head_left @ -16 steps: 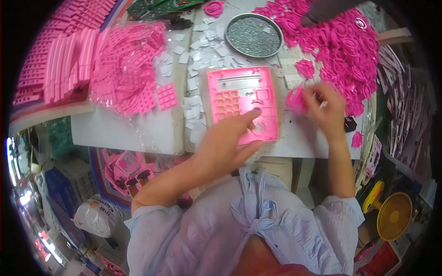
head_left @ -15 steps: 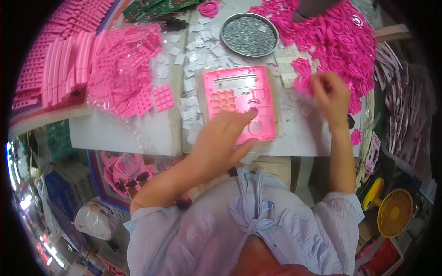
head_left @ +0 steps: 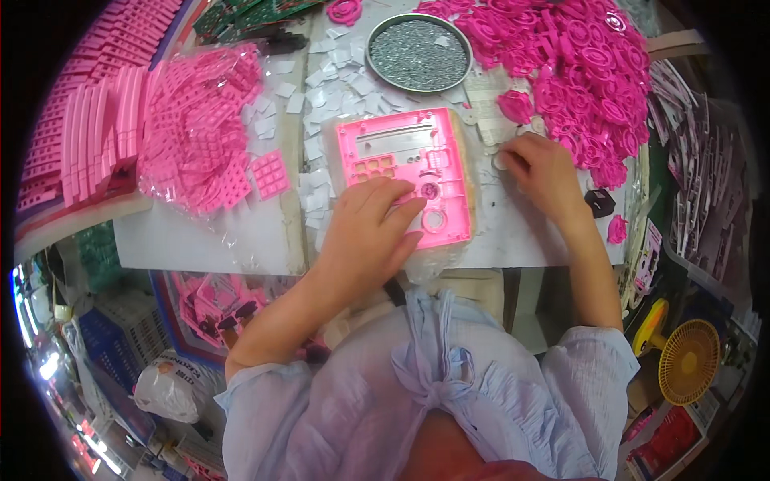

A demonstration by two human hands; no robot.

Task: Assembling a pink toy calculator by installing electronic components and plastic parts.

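A pink plastic casing (head_left: 454, 180) lies face down on the table in front of me, its inside showing a clear window strip, a grid of square holes and two round openings. My left hand (head_left: 365, 228) rests over its lower left part, fingers stretched and apart. A darker pink ring piece (head_left: 431, 191) sits in the upper round opening, near my left fingertips. To the right of the casing, my right hand (head_left: 545, 172) is low over the table, thumb and fingers pinched together. Something small and pale is at its fingertips, too small to name.
Magenta ring pieces (head_left: 589, 72) are heaped at the back right. A round tray (head_left: 370, 64) of small metal parts stands behind the casing, beside scattered white squares (head_left: 321, 76). Left lie bagged pink keypads (head_left: 196, 128) and pink strips (head_left: 88, 136). A black block (head_left: 599, 203) sits right.
My right hand has moved left and away from the magenta heap, toward the casing. The left index finger has drawn back from the upper round opening. The whole view has shifted slightly.
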